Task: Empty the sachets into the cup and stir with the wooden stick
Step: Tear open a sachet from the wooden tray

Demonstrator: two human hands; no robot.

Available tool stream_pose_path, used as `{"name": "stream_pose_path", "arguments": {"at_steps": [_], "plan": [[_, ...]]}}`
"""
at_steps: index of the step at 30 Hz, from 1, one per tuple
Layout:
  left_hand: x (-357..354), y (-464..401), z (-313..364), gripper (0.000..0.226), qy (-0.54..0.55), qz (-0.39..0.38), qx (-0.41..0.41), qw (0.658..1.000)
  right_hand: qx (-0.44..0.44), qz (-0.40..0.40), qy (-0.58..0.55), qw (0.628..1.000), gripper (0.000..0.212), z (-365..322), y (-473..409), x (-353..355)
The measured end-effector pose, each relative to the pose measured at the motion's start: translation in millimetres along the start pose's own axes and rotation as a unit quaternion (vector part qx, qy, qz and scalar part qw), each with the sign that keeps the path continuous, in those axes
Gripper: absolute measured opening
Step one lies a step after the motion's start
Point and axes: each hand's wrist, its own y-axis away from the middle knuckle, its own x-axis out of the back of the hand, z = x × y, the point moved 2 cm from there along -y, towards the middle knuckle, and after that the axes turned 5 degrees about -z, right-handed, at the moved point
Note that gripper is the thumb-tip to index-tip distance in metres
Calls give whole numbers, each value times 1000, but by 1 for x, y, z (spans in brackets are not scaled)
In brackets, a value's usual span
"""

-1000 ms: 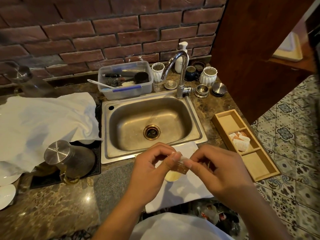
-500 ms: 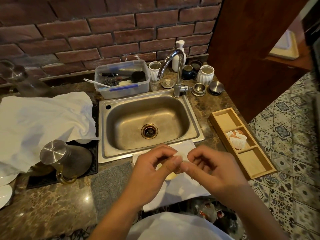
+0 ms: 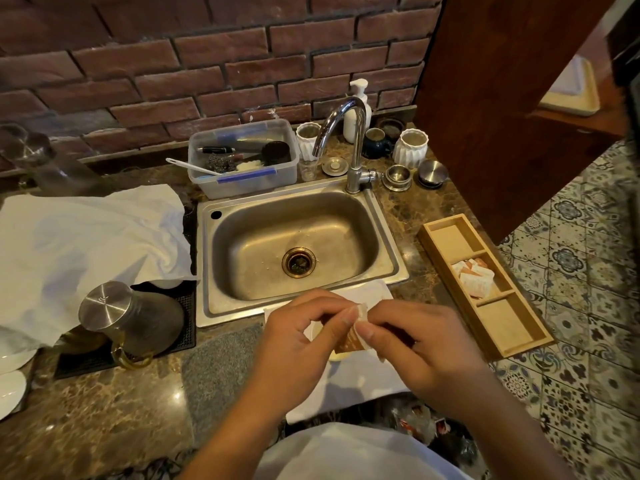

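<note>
Plates: white rims (image 3: pixel 12 393) at the far left edge of the marble surface (image 3: pixel 97 420).
Cloth: a white cloth (image 3: pixel 86 237) lies rumpled left of the sink, its lower edge draped over a black mat (image 3: pixel 183 327).
Jug: a glass jug with a steel lid (image 3: pixel 130 318) stands tilted on that mat.
Tub: a clear plastic tub (image 3: pixel 242 157) with utensils sits behind the sink, against the brick wall.
Sink: a steel basin (image 3: pixel 294 251), with the tap (image 3: pixel 346 140) arching over its back rim.
Left hand: the left hand (image 3: pixel 298 344) is just in front of the sink, thumb and forefinger closed on the sachet's left side.
Sachet: a small brown and white sachet (image 3: pixel 351 337) is pinched between both hands, its top corner sticking up between the two thumbs.
Cup: a pale rim (image 3: pixel 337 356) shows under the hands, just below the sachet, on a white napkin (image 3: pixel 363 375); most of it is hidden.
Right hand: the right hand (image 3: pixel 419 344) has its grip clamped on the sachet's right side, thumb touching the left thumb.
Tray: a wooden three-part tray (image 3: pixel 516 327) lies right of the sink; more sachets (image 3: pixel 472 277) fill its middle compartment.
</note>
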Motion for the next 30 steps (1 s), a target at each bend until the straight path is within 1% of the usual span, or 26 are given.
{"name": "stream_pose_path", "arguments": {"at_steps": [4, 8, 12, 15, 17, 20, 23, 25, 27, 30], "plan": [[0, -3, 0, 9, 9, 10, 3, 1000, -48, 32, 4, 998, 25, 8, 0, -3], [2, -2, -1, 10, 6, 0, 12, 1000, -55, 7, -42, 998, 26, 6, 0, -4], [1, -2, -3, 14, -26, -76, 13, 997, -73, -7, -76, 994, 29, 9, -2, 5], [0, -1, -5, 14, -26, -117, 39, 992, -68, -43, -85, 993, 19, 11, -4, 8], [0, 0, -6, 15, 2, -131, 60, 990, -64, -53, -101, 991, 18, 11, -5, 8], [4, 1, -4, 17, 57, -143, 80, 985, -62, -38, -148, 986, 22, 10, -6, 6], [9, 0, -1, 12, 46, -148, 78, 985, -74, -30, -163, 983, 21, 10, -6, 4], [11, -1, 0, 12, 30, -148, 70, 986, -82, -47, -158, 983, 13, 12, -6, 4], [13, -1, 1, 12, 26, -162, 66, 984, -92, -88, -139, 982, 7, 13, -7, 5], [12, -2, 2, 12, 29, -182, 81, 980, -82, -155, -107, 979, 11, 11, -7, 5]]}}
